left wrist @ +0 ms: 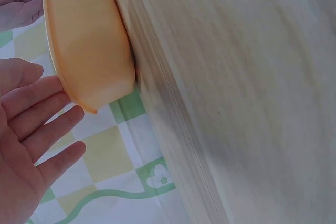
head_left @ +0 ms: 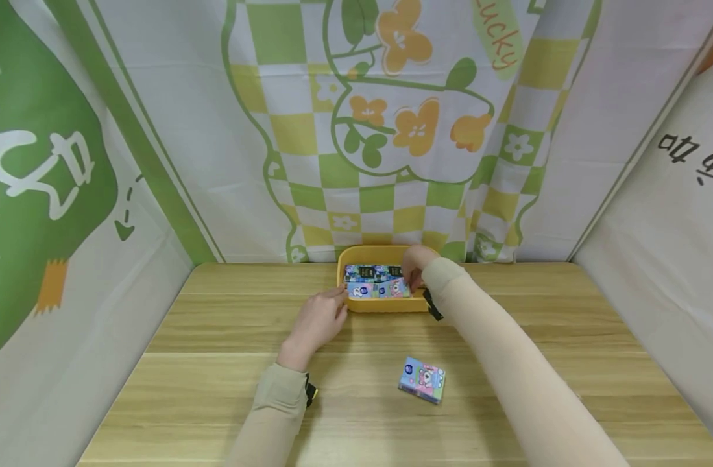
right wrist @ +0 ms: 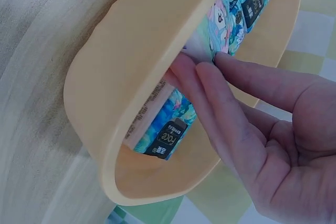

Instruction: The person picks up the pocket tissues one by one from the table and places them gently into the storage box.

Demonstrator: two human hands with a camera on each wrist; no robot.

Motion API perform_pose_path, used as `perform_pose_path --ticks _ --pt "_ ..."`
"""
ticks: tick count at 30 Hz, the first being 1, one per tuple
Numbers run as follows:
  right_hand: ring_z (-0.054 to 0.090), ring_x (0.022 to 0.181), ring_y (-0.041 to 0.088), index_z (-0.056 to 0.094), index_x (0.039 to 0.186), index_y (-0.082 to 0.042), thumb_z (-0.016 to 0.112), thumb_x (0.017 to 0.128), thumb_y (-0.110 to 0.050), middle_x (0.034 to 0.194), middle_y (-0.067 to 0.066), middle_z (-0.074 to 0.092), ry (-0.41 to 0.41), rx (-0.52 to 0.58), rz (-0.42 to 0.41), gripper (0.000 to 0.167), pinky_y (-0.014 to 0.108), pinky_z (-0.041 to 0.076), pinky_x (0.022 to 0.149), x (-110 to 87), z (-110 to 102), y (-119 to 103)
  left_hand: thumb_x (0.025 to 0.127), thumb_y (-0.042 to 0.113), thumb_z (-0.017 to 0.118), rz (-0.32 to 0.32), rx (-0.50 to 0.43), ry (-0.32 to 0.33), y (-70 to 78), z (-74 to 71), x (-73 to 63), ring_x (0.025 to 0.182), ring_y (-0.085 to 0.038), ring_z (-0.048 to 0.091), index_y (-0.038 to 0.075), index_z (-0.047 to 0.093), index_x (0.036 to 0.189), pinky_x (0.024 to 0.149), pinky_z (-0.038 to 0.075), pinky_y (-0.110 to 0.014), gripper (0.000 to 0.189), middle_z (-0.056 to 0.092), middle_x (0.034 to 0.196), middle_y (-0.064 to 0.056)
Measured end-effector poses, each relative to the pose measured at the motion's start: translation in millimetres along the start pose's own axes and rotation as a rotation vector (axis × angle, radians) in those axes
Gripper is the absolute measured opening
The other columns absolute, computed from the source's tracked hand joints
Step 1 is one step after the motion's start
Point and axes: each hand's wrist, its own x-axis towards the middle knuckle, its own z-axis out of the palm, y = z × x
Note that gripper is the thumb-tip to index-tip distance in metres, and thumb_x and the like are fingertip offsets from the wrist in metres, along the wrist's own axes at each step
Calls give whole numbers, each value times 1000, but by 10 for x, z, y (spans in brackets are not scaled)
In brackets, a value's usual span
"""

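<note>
A yellow plastic basket point(head_left: 385, 305) stands against the back cloth, holding several small tissue packs with printed wrappers. My right hand point(head_left: 419, 264) reaches into its right side. In the right wrist view, thumb and fingers pinch the end of a pink and pale-blue tissue pack point(right wrist: 219, 20). Below that hand, a blue tissue pack with a black label point(right wrist: 167, 136) lies on the basket floor. My left hand point(head_left: 318, 318) touches the basket's left end with extended fingers, as the left wrist view also shows. Another pink and blue tissue pack point(head_left: 423, 380) lies on the table in front.
The wooden table point(head_left: 216, 363) reaches back to a hanging green, yellow and white checked cloth point(head_left: 344, 172). Printed cloth walls stand at the left and right sides. Both wrists wear bands with dark straps.
</note>
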Motion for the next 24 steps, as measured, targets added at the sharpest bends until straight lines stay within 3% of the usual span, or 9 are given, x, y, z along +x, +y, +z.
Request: perform_pose_path --ticks 2,4,6,11,13,15,17,20,24 --pt "72 78 16 69 101 6 55 92 -8 93 14 73 3 -22 3 21 24 59 71 -488 37 -82 89 11 61 -3 3 -5 -1 -1 -4 117 -29 60 0 64 120 101 48 -46 33 60 128 -15" --pt "71 82 16 68 107 6 55 93 -7 99 13 73 39 -58 -17 23 25 59 75 -807 90 -123 89 11 61 -3 1 -6 -1 -2 -5 117 -30 60 0 64 120 101 48 -46 33 60 128 -15" --pt "71 79 17 68 103 8 59 90 -7 95 15 73 25 -66 -6 22 25 59 72 -581 58 -107 89 11 61 -1 2 -3 -3 1 -5 116 -30 60 0 64 120 101 48 -47 33 60 128 -16" --pt "71 72 19 68 96 10 68 84 -9 87 17 73 -27 -46 24 23 23 59 65 282 -24 -4 89 11 61 -2 0 -8 4 0 -6 117 -30 59 0 64 120 102 46 -48 33 60 128 -15" --pt "71 72 20 69 96 10 71 82 -10 87 17 73 -14 -41 19 24 23 59 66 215 -5 0 89 11 61 -2 1 -10 7 1 -7 117 -30 59 0 64 120 102 46 -49 33 60 128 -15" --pt "71 76 21 69 96 9 72 82 -9 91 18 73 -3 -45 8 23 25 59 71 -126 27 -41 89 10 61 -2 0 -9 6 5 -8 117 -30 59 0 64 120 102 47 -48 33 60 128 -15" --pt "71 77 18 70 98 7 71 82 -10 94 17 73 34 -74 -21 23 23 59 75 -621 76 -83 89 10 61 -4 0 -8 6 6 -6 117 -30 60 0 64 120 102 47 -47 33 60 128 -15" --pt "69 72 13 69 103 6 67 87 -10 96 14 73 59 -85 -38 23 19 57 72 -1096 114 -119 89 10 61 -4 0 -6 5 3 -3 116 -30 60 0 64 120 101 48 -45 33 60 128 -15" --pt "65 64 9 68 107 5 66 88 -10 94 12 73 85 -68 -54 24 16 55 62 -1324 146 -112 89 11 61 -4 4 -7 -1 4 -2 116 -30 60 0 64 120 100 48 -44 33 60 128 -15"
